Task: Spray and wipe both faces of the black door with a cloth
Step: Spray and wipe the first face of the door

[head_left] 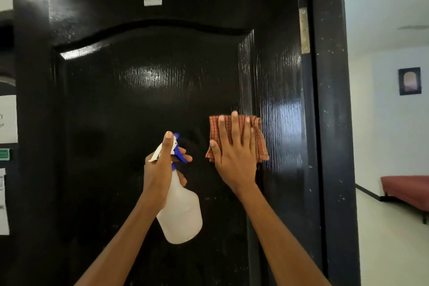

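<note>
Pale walls, a framed picture, a red bench.

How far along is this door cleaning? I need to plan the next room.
Done: nothing certain; glare hides any wet streaks. In hand: the right hand presses the checked cloth flat on the black door by its hinge side, the left hand grips the spray bottle. Left: the lower panel and the unseen other face.
</note>
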